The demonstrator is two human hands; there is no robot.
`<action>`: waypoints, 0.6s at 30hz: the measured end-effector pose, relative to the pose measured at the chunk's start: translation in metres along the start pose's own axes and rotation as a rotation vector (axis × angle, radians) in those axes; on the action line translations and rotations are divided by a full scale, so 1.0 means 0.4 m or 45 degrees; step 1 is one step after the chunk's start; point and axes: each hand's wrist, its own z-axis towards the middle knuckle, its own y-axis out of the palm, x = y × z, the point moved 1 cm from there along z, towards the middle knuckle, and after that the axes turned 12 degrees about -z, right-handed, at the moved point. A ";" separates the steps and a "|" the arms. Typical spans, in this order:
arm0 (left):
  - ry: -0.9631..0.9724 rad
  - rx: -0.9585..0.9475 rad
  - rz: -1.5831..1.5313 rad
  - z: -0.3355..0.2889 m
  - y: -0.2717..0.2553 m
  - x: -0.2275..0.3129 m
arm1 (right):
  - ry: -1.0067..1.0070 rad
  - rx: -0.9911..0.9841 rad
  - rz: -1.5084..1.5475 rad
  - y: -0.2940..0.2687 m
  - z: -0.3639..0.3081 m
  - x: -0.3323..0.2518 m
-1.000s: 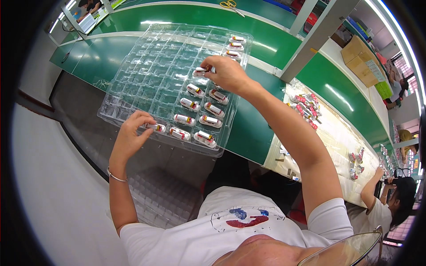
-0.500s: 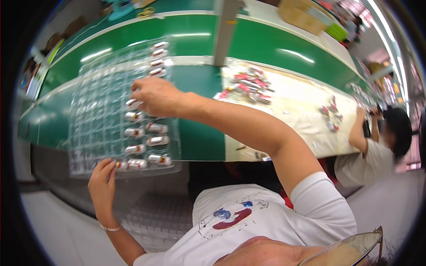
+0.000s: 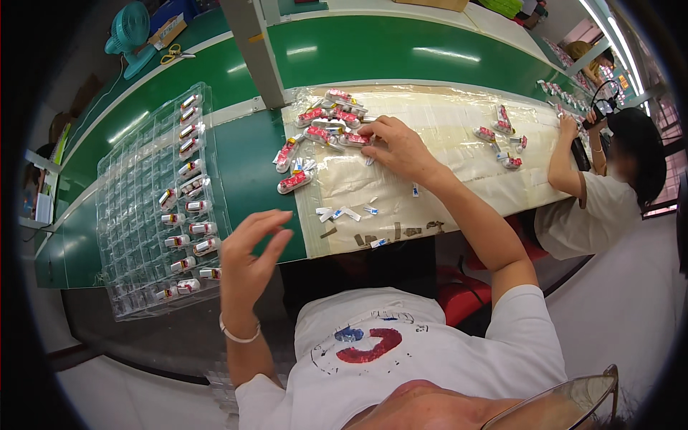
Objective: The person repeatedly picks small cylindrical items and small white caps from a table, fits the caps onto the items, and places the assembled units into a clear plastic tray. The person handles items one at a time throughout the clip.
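Roughly sixteen small red-and-white pieces (image 3: 202, 228) are being held in one clear compartment tray (image 3: 136, 215), mostly in its two right-hand columns. Over on the cream sheet (image 3: 430, 115), about ten more are being heaped in one overlapping pile (image 3: 322, 135), an exact count being blocked by the overlap; around four or five are being kept in a smaller cluster (image 3: 510, 163) farther right. Around seven loose white strips (image 3: 351, 213) are being scattered nearby, and one pair of yellow-handled scissors (image 3: 172, 51) and one teal fan (image 3: 130, 25) are being shown at the back of the green surface (image 3: 251, 168).

And here the change is being seen: half a second ago the right hand (image 3: 401, 150) was over the tray; now it is being brought to the pile, its fingers bent narrow at the end of one piece, though whether that piece is being gripped cannot be told. The left hand (image 3: 247, 247), earlier at the tray's near edge, is now being held clear just right of it, fingers and thumb spread wide with nothing between.

Red labels are being displayed on the piled pieces and blue marks on the strips, all printed too small to be read.
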 end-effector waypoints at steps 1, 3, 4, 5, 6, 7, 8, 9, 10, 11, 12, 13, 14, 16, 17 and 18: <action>-0.027 -0.120 -0.127 0.032 0.053 -0.020 | 0.073 -0.014 0.101 -0.004 -0.003 0.001; -0.412 -0.314 -0.535 0.080 0.154 -0.063 | 0.214 -0.049 0.304 -0.002 -0.010 0.002; -0.474 -0.262 -0.662 0.100 0.193 -0.070 | 0.198 0.029 0.343 -0.008 -0.021 0.001; -0.531 -0.216 -0.798 0.122 0.234 -0.076 | 0.186 0.108 0.369 -0.019 -0.036 0.002; -0.588 -0.164 -0.932 0.143 0.267 -0.083 | 0.172 0.186 0.397 -0.030 -0.049 -0.001; -0.605 -0.104 -1.113 0.167 0.296 -0.092 | 0.158 0.199 0.397 -0.038 -0.065 -0.009; -0.621 -0.026 -1.296 0.186 0.318 -0.104 | 0.137 0.201 0.401 -0.043 -0.080 -0.028; -0.634 0.058 -1.478 0.202 0.330 -0.119 | 0.113 0.203 0.407 -0.049 -0.095 -0.048; -0.551 0.069 -1.505 0.222 0.341 -0.126 | 0.088 0.136 0.383 -0.060 -0.110 -0.064; -0.548 0.099 -1.485 0.225 0.344 -0.129 | 0.043 0.157 0.350 -0.060 -0.123 -0.075; -0.545 0.130 -1.465 0.228 0.346 -0.128 | -0.003 0.178 0.318 -0.058 -0.133 -0.086; -0.543 0.158 -1.449 0.230 0.348 -0.125 | -0.046 0.196 0.282 -0.058 -0.139 -0.093; -0.550 0.154 -1.426 0.228 0.343 -0.127 | -0.055 0.173 0.312 -0.068 -0.143 -0.093; -0.567 0.149 -1.382 0.213 0.322 -0.134 | -0.081 0.273 0.412 -0.089 -0.125 -0.090; -0.575 0.118 -1.333 0.206 0.314 -0.128 | -0.090 0.327 0.467 -0.102 -0.115 -0.084; -0.583 0.088 -1.284 0.201 0.303 -0.117 | -0.149 0.389 0.387 -0.114 -0.095 -0.083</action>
